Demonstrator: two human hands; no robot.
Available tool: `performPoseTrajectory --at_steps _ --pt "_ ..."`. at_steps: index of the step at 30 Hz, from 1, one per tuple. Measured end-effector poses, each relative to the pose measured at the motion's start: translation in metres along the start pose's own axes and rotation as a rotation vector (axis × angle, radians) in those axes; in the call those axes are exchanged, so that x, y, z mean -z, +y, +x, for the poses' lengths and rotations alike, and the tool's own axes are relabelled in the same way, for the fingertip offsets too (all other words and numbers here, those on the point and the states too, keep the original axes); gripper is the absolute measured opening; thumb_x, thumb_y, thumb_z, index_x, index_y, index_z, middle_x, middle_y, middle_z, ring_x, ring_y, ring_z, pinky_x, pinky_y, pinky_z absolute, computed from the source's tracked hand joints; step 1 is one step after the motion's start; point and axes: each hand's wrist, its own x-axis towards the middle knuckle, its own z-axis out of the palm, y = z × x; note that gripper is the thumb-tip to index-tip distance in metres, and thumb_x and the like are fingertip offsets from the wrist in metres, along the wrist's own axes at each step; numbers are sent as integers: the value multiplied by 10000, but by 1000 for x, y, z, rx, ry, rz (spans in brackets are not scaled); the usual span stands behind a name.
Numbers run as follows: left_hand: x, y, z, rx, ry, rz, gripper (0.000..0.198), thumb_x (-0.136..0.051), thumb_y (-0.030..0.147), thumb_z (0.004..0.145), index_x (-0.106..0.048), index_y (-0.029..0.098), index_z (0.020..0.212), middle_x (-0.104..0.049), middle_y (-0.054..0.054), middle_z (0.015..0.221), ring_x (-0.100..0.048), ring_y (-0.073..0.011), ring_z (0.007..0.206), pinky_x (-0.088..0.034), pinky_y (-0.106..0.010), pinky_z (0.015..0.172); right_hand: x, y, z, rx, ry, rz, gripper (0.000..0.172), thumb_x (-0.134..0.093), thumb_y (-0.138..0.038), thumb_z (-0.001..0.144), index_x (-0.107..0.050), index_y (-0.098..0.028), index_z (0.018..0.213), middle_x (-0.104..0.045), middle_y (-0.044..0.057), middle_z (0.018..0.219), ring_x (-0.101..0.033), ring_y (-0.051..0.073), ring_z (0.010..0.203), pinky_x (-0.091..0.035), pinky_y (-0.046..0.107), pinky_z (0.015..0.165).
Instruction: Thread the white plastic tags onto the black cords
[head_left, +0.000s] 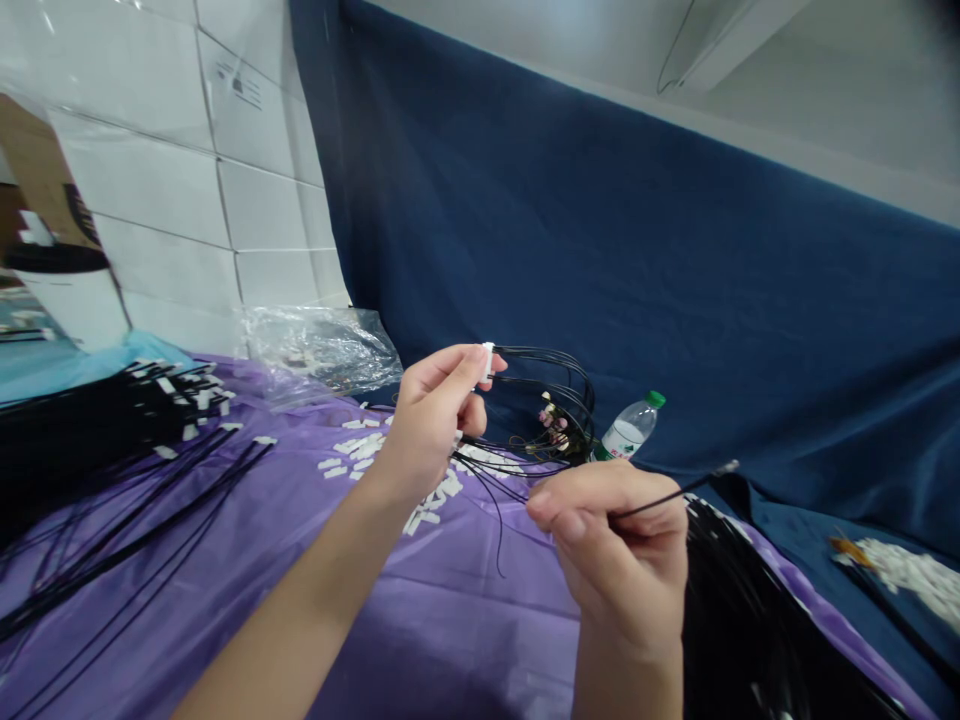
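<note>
- Nearest, the right hand (619, 540) is raised above the purple cloth (465, 610), its fingers curled and thumb pressed against them, pinching a single wire (660, 500).
- That wire is thin and black, with a small pale tip; the part inside the fist is hidden.
- Its free end sticks out on the right side of the hand, long axis slanting up and to the right.
- A little farther off, a small, narrow white plug (487, 363) stands nearly upright at the left fingertips, its long axis close to vertical.
- Black wires (555, 360) leave the plug toward the right, bending round and down in loops.
- The left hand (435, 410) holds the plug between thumb and fingers, forearm reaching up from the lower left.
- Loose white pieces (360, 445) lie scattered on the cloth, below and beyond the left wrist.
- Behind the hands, a green-capped bottle (626, 430) leans near the wire loops, before a dark blue curtain (637, 270).
</note>
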Motion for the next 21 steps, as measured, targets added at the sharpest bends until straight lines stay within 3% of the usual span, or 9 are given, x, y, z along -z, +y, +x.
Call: performPoseTrajectory --at_steps 10,16,21 --pt "0 1 -1 -1 3 11 256 -613 427 803 -659 178 762 -459 46 606 -336 -4 341 -188 -183 342 1 3 1 14 1 -14 102 -657 -292 818 -754 -284 790 -318 -66 368 -351 102 392 -333 241 410" --pt "0 2 -1 6 17 2 244 -622 418 792 -662 181 750 -471 42 607 -328 -8 339 -204 -188 339 1 1 0 -62 -32 42 97 -634 -303 853 -724 -287 821 -288 -75 408 -268 85 383 -266 240 400" --pt "-1 4 0 19 33 -14 242 -633 406 785 -661 171 731 -469 41 601 -339 -11 340 -210 -194 329 -3 8 4 -111 6 -45 317 -405 -486 955 -610 -248 989 -258 -82 500 -194 74 414 -163 227 392"
